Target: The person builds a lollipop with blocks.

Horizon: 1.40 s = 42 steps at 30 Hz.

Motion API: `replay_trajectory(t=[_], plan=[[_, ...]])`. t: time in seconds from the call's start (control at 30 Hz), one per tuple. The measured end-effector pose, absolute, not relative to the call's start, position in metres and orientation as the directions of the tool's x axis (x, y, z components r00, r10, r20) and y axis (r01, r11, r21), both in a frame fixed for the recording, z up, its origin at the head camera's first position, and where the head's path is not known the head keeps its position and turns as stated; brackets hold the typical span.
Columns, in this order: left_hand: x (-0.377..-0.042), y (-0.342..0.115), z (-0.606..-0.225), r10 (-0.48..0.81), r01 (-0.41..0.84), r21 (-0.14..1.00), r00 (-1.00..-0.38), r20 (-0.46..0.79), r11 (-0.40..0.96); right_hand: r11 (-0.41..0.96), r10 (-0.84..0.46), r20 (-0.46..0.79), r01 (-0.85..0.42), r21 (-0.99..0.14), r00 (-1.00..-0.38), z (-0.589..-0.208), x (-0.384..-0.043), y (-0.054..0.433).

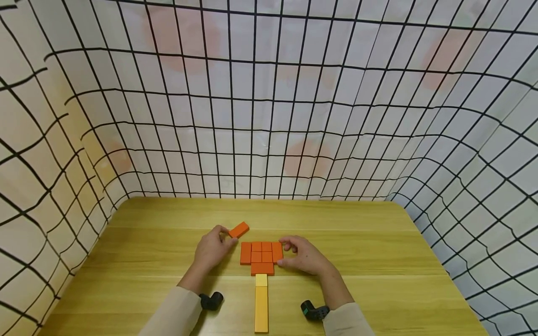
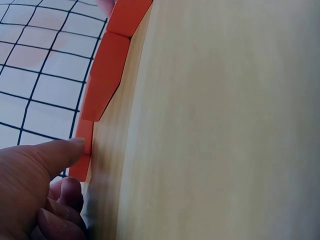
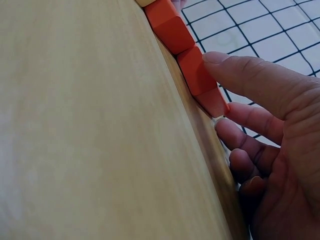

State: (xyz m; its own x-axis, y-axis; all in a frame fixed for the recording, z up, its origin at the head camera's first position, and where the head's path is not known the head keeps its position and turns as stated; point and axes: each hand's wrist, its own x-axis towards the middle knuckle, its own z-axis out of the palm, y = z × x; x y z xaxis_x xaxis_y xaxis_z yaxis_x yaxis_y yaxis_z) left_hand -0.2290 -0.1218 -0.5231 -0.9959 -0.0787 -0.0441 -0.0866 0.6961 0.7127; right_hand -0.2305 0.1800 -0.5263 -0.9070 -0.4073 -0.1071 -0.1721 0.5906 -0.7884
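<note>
In the head view, flat orange blocks lie edge to edge, with two squares over two more squares [image 1: 256, 257] between two upright rectangles. A sideways orange block [image 1: 262, 269] touches them below. My left hand [image 1: 212, 249] pinches the near end of a separate, slanted orange block [image 1: 239, 229], up and left of the group. With thumb and index finger, my right hand [image 1: 306, 255] grips the group's right-hand orange block [image 1: 277, 252] by its near and far ends. The thumb [image 3: 240, 75] lies against that block's face in the right wrist view; the other fingers are bent below.
A short pale yellow block [image 1: 261, 280] and a long yellow block [image 1: 261, 310] run in line from the orange group toward me. All lie on a wood-grain table [image 1: 378, 261]. Black netting [image 1: 269, 116] over white cloth surrounds the table's back and sides.
</note>
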Motion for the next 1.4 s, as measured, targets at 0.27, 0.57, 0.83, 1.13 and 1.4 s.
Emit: replay_trajectory(t=[0.27,0.57,0.83,1.13,1.4], plan=[[-0.23,-0.122,-0.524,-0.089,-0.11,0.729,-0.994,-0.068,0.675,0.595,-0.414,-0.096,-0.189,-0.782,-0.905,-0.526,-0.23,0.181],[-0.229,-0.12,-0.52,-0.063,-0.083,0.754,-0.996,-0.056,0.652,0.593,-0.414,-0.096,-0.188,-0.783,-0.905,-0.524,-0.229,0.181],[-0.23,-0.117,-0.518,-0.023,-0.051,0.781,-0.999,-0.047,0.622,0.587,-0.413,-0.101,-0.18,-0.789,-0.905,-0.526,-0.23,0.181],[-0.232,-0.113,-0.515,0.015,-0.03,0.813,-0.999,-0.048,0.582,0.58,-0.415,-0.102,-0.177,-0.796,-0.904,-0.526,-0.231,0.18],[-0.229,-0.11,-0.512,0.055,-0.01,0.815,-0.997,-0.051,0.579,0.572,-0.413,-0.104,-0.169,-0.802,-0.905,-0.525,-0.229,0.18]])
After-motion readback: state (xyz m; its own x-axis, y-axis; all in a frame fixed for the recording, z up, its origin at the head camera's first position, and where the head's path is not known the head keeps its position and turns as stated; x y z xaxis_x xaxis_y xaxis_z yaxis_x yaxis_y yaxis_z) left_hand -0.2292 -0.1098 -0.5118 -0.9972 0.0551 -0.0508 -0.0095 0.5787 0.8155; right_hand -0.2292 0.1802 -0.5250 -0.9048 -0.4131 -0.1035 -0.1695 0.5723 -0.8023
